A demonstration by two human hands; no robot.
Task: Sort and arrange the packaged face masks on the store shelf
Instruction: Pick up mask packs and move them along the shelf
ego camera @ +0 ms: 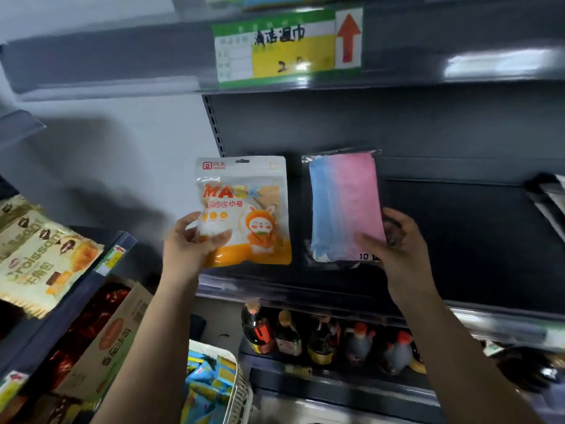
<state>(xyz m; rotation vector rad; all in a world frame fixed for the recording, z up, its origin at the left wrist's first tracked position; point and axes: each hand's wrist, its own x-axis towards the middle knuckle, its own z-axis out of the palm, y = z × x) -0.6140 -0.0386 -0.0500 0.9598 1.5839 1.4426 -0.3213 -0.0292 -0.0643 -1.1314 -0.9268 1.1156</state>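
Note:
My left hand (195, 240) grips the lower left corner of a white and orange mask pouch (247, 206) printed with "MASK" and a rabbit cartoon, held upright. My right hand (394, 237) grips the lower right edge of a clear pack of blue and pink masks (342, 206), thumb on its front and fingers behind. Both packs stand side by side, upright, over the front of the dark shelf (458, 240). More dark-edged packages (550, 200) lie at the shelf's far right, cut off by the frame.
A price label with a red arrow (287, 44) hangs on the shelf above. Sauce bottles (321, 338) fill the shelf below. Croissant bags (39, 255) and a cardboard box (107, 341) sit at left. A white basket of blue packets (214, 384) stands below.

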